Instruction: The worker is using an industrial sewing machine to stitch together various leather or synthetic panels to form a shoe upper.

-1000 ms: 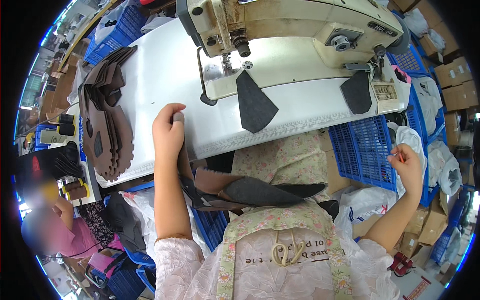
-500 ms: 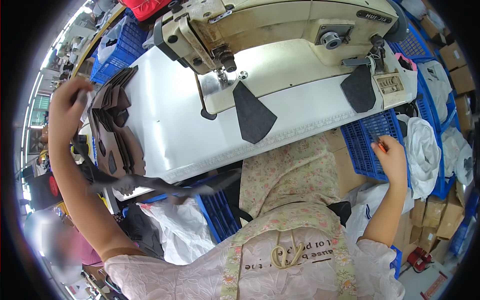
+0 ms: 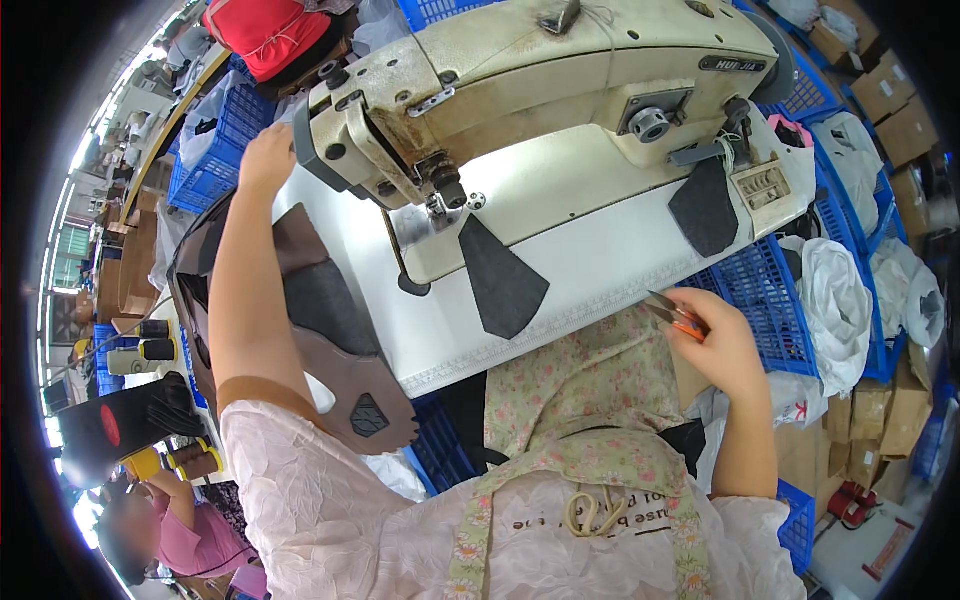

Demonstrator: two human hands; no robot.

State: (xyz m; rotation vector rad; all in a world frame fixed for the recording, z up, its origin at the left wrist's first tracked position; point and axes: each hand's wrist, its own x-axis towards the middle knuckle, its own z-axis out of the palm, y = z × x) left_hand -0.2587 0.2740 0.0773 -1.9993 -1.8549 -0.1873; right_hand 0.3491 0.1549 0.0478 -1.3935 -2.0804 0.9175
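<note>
My left hand (image 3: 265,158) reaches far across to the left, over the back end of a stack of brown and dark grey leather pieces (image 3: 340,335) on the white table (image 3: 600,265). Its fingers are hidden, so I cannot tell whether it grips anything. My right hand (image 3: 718,340) hovers off the table's front right edge, shut on small orange-handled thread snips (image 3: 672,315). A dark pointed fabric piece (image 3: 500,282) lies under the cream sewing machine (image 3: 560,70), near its needle. Another dark piece (image 3: 705,210) lies at the machine's right end.
Blue plastic crates (image 3: 770,290) stand right of the table, with white bags (image 3: 835,300) and cardboard boxes (image 3: 880,415) beyond. Thread cones (image 3: 145,350) and a black device (image 3: 115,425) sit at the left. Another person in pink (image 3: 170,525) is at lower left. A red bag (image 3: 270,35) lies behind.
My left arm swung from the table's front edge out left and then up along the leather stack. The strung-together pieces it carried are no longer seen hanging. My right hand rose toward the table with the snips.
</note>
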